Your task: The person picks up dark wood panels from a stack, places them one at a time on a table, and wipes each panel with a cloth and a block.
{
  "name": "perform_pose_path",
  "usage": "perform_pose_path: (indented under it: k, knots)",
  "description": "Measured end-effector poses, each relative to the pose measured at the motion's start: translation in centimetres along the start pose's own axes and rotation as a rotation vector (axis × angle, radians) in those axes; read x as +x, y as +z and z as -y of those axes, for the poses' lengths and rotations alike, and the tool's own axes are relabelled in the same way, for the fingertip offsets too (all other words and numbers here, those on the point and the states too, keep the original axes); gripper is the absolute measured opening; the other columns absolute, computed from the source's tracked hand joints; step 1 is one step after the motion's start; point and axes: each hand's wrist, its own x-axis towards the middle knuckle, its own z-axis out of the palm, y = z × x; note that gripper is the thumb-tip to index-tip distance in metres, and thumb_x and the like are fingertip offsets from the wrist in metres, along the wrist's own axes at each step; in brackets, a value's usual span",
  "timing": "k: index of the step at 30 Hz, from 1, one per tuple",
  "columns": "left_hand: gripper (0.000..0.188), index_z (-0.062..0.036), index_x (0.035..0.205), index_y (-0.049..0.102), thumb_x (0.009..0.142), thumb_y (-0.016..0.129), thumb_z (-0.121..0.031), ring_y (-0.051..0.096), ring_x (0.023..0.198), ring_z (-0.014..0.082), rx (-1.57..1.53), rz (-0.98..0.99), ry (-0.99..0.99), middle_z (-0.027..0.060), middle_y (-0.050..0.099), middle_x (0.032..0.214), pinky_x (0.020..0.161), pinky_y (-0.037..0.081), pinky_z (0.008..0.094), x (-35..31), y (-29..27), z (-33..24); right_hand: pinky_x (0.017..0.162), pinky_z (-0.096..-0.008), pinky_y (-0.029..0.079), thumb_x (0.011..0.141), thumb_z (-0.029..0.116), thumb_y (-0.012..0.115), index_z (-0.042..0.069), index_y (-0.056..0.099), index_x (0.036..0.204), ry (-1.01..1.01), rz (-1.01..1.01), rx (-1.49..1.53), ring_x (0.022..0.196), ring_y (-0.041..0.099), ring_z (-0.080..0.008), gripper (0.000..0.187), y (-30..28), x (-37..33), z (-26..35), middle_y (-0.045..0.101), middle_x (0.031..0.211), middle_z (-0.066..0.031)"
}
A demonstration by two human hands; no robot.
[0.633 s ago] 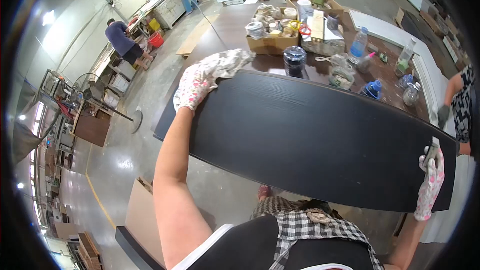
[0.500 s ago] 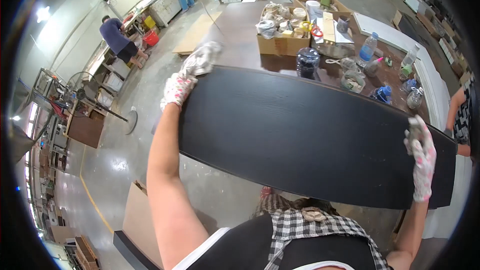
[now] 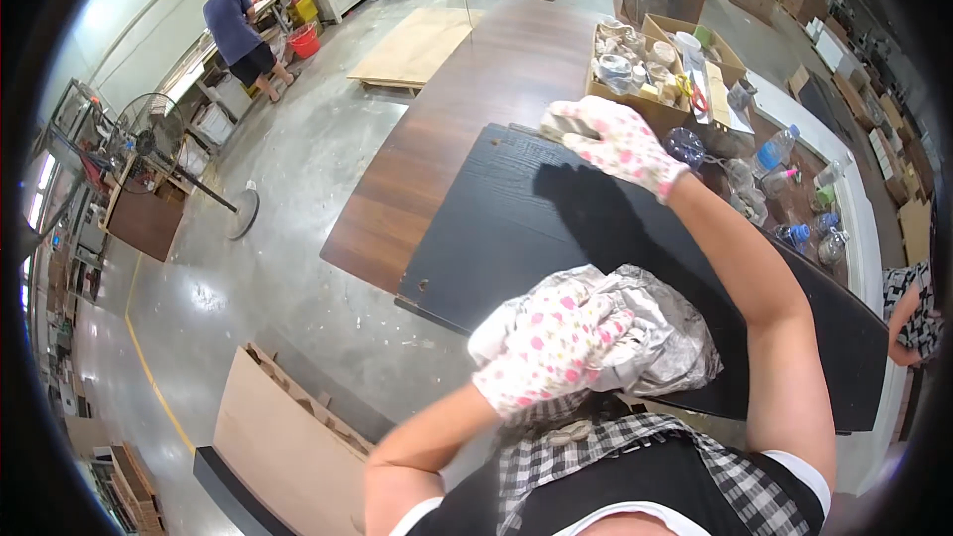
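Note:
A long black board point(image 3: 486, 228) lies over a brown wood-grain tabletop point(image 3: 397, 189), its near edge close to my body. My left hand point(image 3: 551, 347), in a white glove with pink spots, is closed on a crumpled whitish rag point(image 3: 670, 333) at the board's near edge. My right hand point(image 3: 625, 144), gloved alike, is at the far edge of the board. Its fingers are curled round a small grey pad point(image 3: 564, 125), mostly hidden by the glove. The right arm casts a dark shadow across the board.
Cardboard boxes of jars and tools point(image 3: 635, 104) stand beyond the board, with plastic bottles point(image 3: 777, 149) to their right. A pedestal fan point(image 3: 238, 213) and a leaning beige panel point(image 3: 283, 437) are at left. A co-worker point(image 3: 908, 313) is at the right edge; another person point(image 3: 238, 35) bends at a bench.
My left hand has brought the rag from the board's far left corner to its near edge. My right hand has moved from the right end to the far edge. The view has shifted.

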Motion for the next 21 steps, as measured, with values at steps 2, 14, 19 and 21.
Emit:
perform_pose_path:
  k: [2,14,19,21]
  knots:
    - [0.069,-0.0115,0.137,0.057,0.071,0.072,-0.028,0.053,0.122,0.0316,-0.002,0.047,-0.086,0.0113,0.056,0.137,0.102,0.044,0.0457,-0.2,-0.2,-0.8,0.09,-0.0398,0.05,0.09,0.026,0.062,0.017,0.065,0.121,0.072,0.162,-0.001,0.101,0.063,-0.0318,0.032,0.7,3.3,2.5,0.065,0.102,-0.0125]
    - [0.073,-0.0084,0.138,0.054,0.071,0.073,-0.031,0.054,0.118,0.0311,-0.06,0.099,-0.094,0.0118,0.055,0.135,0.094,0.046,0.0465,0.2,0.8,-0.3,0.089,-0.0415,0.053,0.089,0.021,0.065,0.014,0.072,0.111,0.12,0.268,-0.136,0.098,0.068,-0.0319,0.024,3.2,7.6,0.7,0.072,0.099,-0.012]
    - [0.074,-0.0071,0.139,0.053,0.072,0.074,-0.033,0.054,0.118,0.0311,-0.081,0.106,-0.065,0.0121,0.054,0.136,0.094,0.046,0.0455,0.4,0.5,-0.3,0.092,-0.0412,0.05,0.091,0.026,0.063,0.012,0.07,0.115,0.204,0.201,-0.049,0.103,0.065,-0.0316,0.029,3.4,6.8,0.7,0.071,0.105,-0.0126]
    - [0.074,-0.0066,0.138,0.053,0.073,0.073,-0.034,0.055,0.118,0.0315,-0.079,0.143,-0.052,0.0126,0.054,0.135,0.094,0.047,0.0453,0.7,0.4,-0.3,0.092,-0.0406,0.05,0.091,0.028,0.063,0.013,0.069,0.115,0.2,0.203,-0.085,0.104,0.065,-0.0311,0.029,2.8,5.1,0.0,0.07,0.107,-0.0127]
